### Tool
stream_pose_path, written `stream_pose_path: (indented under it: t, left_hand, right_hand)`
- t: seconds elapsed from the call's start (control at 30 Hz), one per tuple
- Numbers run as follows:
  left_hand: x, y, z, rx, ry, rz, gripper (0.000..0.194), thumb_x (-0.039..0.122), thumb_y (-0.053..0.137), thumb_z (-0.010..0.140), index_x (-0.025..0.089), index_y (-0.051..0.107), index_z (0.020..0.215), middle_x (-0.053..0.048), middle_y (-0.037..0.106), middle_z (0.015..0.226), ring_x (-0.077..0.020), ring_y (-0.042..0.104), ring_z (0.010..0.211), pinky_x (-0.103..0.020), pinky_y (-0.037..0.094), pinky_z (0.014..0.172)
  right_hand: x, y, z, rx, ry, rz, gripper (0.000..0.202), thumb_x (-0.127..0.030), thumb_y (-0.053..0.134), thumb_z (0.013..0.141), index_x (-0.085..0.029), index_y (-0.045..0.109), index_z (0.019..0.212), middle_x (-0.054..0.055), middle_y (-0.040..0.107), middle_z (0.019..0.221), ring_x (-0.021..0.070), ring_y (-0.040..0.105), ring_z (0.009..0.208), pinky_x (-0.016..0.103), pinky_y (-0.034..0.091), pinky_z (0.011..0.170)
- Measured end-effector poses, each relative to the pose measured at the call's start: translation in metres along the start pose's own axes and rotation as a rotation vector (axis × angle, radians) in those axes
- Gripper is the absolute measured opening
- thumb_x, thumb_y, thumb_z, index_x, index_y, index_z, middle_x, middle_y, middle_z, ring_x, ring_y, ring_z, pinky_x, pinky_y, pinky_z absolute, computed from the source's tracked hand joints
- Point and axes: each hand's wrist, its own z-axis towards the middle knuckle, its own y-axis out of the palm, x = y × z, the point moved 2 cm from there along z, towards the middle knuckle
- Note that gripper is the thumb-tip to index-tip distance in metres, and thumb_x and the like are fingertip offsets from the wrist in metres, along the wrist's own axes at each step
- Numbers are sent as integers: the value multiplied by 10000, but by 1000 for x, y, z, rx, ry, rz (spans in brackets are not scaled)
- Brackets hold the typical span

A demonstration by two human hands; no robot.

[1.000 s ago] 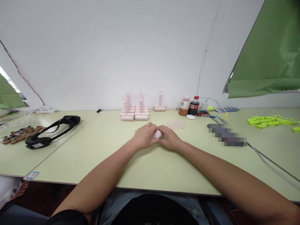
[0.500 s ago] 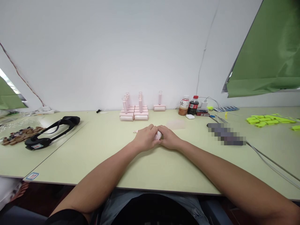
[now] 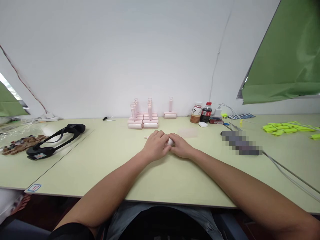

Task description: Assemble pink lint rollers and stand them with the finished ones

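Note:
Just above the table, my left hand [image 3: 156, 145] and my right hand [image 3: 181, 146] meet, both with fingers closed around a lint roller [image 3: 170, 142]. Its white roll shows between the hands, and a thin pink handle end pokes out left of my left hand. The rest of it is covered by my fingers. Beyond my right hand, a translucent pink cover [image 3: 187, 132] lies on the table. Farther back, against the wall, stand several pink lint rollers [image 3: 150, 125] in rows, handles upward, with a separate one [image 3: 170, 115] to their right.
Two drink bottles [image 3: 205, 112], a white case [image 3: 202, 124] and cables stand at the back right. A blurred-out dark device [image 3: 241, 144] and yellow-green bundles [image 3: 282, 128] lie farther right. On the left are a black headset [image 3: 52, 143] and small brown pieces [image 3: 22, 145]. A person's hand [image 3: 23, 202] shows lower left.
Both hands stay together around the lint roller. My left hand has shifted slightly up and the white roll has turned a little between the fingers.

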Motion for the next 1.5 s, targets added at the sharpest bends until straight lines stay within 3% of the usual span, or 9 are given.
stream_pose_path:
  t: [0.17,0.4,1.0,1.4,1.5]
  left_hand:
    - [-4,-4,1,-60,-33,11,250,394,653,793,205,529,899,-32,571,921,-215,506,886,-326,422,709]
    - [-4,-6,0,-174,-84,-14,245,384,634,793,220,509,927,-13,557,943,-171,568,793,-284,368,567]
    - [-9,-6,0,-134,-70,-20,252,411,635,805,222,487,882,-12,552,970,-175,570,845,-277,375,554]
    - [-5,-10,1,-247,-61,42,262,395,641,808,217,507,947,-28,568,986,-197,589,830,-309,406,607]
    - [-5,-10,1,-241,-81,28,196,404,557,863,212,530,886,-30,576,927,-186,584,790,-306,403,616]
  right_hand:
    - [2,-1,-1,-36,22,-3,283,-267,685,764,-209,555,1009,64,597,1000,239,535,926,373,439,804]
    - [1,0,-1,-62,-15,-8,298,-226,684,750,-220,549,1015,60,599,1029,245,531,962,389,440,844]
    - [3,-1,-1,-70,9,14,318,-326,666,804,-222,549,1082,75,587,1076,250,535,989,409,453,861]
    - [-2,-4,-2,-98,-50,-10,298,-295,666,795,-229,552,1063,68,604,1093,253,526,1017,415,440,887]
    - [-4,-3,-2,-114,-45,-17,321,-320,672,788,-234,561,1077,73,606,1089,263,525,1024,423,441,883]
